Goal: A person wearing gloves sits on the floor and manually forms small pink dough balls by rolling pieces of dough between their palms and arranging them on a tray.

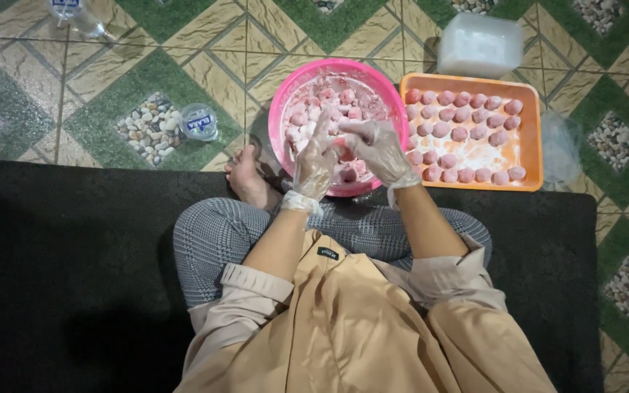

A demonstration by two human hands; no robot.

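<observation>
Head view, looking straight down: I sit cross-legged on a black mat (74, 276) at the edge of the tiled floor (183, 44); my left hand (316, 161) and right hand (376, 149), both in thin clear gloves, meet over the pink bowl (285, 94); the fingers are curled together around a small pink piece (345, 140), seemingly pressing it between both hands; the bowl sits directly ahead of my knees, within easy reach; floured pink balls (322, 98) fill it. Just right of the bowl, touching or nearly so, lies the orange tray (533, 135); finished balls (460, 133) stand there in rows, apart from the bowl's loose ones. Beyond the tray rests a clear lidded container (480, 45); a sealed water cup (199, 121) stands left of the bowl.
</observation>
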